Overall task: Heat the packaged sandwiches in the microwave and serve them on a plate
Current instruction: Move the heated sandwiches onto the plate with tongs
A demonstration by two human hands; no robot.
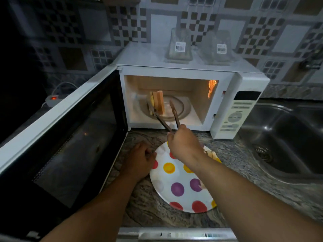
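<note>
Mid-frame, my right hand (183, 144) grips tongs (167, 117) reaching into the open microwave (190, 70), tips spread beside the upright sandwich (158, 102). My left hand (139, 161) pinches the dotted plate (176, 186) on the worktop (232, 154).

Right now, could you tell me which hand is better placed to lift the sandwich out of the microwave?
The right hand: it holds the tongs, whose tips already reach the sandwich on the turntable. The left hand rests at the edge of the dotted plate.
</note>
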